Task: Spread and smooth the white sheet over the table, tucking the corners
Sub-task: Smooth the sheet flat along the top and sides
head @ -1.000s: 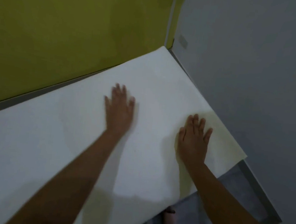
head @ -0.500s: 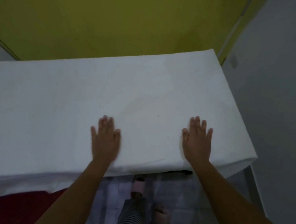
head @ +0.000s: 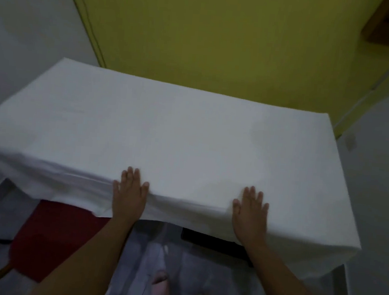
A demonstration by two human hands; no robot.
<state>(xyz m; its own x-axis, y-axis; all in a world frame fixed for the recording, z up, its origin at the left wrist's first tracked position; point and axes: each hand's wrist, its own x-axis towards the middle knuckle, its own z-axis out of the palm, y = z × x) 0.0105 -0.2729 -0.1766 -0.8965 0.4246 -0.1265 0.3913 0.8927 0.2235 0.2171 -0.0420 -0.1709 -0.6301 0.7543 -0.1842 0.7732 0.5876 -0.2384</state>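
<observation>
At the near edge of the tabletop, both hands lie flat on the sheet (head: 190, 135), well apart from each other. The left hand (head: 129, 195) and right hand (head: 250, 214) each have their fingers straight and close together, pointing away from the person, gripping nothing. The palms sit just over the edge where the cloth turns downward, while the fingertips reach onto the flat top. The sheet covers the tabletop entirely, hiding it, and hangs over the near side and both ends. Its top looks smooth, but creases (head: 51, 169) run along the near edge left of the left hand, and the hem there hangs unevenly. At the near right corner the cloth drapes lower in a loose fold (head: 321, 254). A black bar (head: 212, 243) shows beneath the hem between the forearms, and a red shape (head: 57, 234) lies under the left part. The person's feet (head: 161, 286) show blurred on the pale floor. A yellow wall (head: 211, 34) stands behind, with grey walls (head: 22, 23) at the sides.
</observation>
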